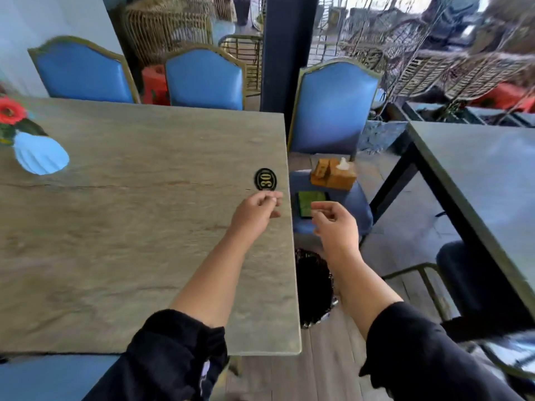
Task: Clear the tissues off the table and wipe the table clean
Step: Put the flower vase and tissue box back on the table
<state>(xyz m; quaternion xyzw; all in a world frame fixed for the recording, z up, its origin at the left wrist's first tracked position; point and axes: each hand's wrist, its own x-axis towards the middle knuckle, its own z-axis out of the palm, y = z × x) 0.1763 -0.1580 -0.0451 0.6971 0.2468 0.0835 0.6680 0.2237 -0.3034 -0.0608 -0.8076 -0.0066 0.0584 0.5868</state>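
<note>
Beyond the table edge, tissue box sits past both loosely curled, empty hands.

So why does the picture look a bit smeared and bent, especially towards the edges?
Head view: the wide-angle lens bows straight lines, such as the table edge. Motion blur softens the wicker furniture at top right and the vase. The left hand and right hand are slightly soft too. Daylight is even, without harsh glare.
</note>
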